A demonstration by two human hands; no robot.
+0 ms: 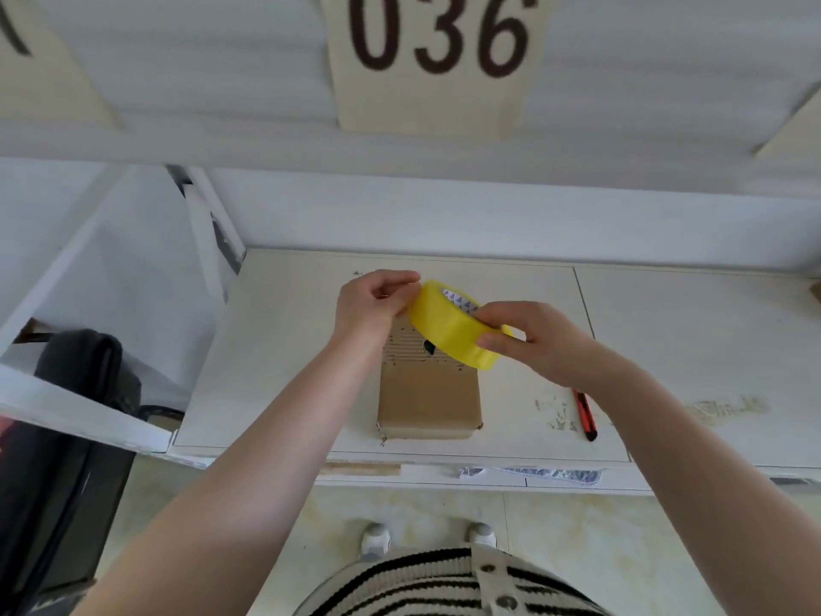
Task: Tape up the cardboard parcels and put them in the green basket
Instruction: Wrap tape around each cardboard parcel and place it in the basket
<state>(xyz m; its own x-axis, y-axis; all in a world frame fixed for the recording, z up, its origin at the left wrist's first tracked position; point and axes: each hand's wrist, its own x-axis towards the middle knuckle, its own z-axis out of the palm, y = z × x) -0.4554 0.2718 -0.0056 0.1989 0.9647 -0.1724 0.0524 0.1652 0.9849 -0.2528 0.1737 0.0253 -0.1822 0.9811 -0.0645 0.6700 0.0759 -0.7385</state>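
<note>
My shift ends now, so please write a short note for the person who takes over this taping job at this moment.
Right hand grips the yellow tape roll, held above the parcel.
Left hand pinches at the roll's edge, probably the tape end.
The cardboard parcel lies flat on the white table, no tape visible on it.
A red cutter lies to its right.
Left to do: tape the parcel, cut, put it in the green basket, which is not in view.

Two hands, one roll of yellow tape, one cardboard parcel, one red-and-black utility knife and one numbered card over one white counter.
</note>
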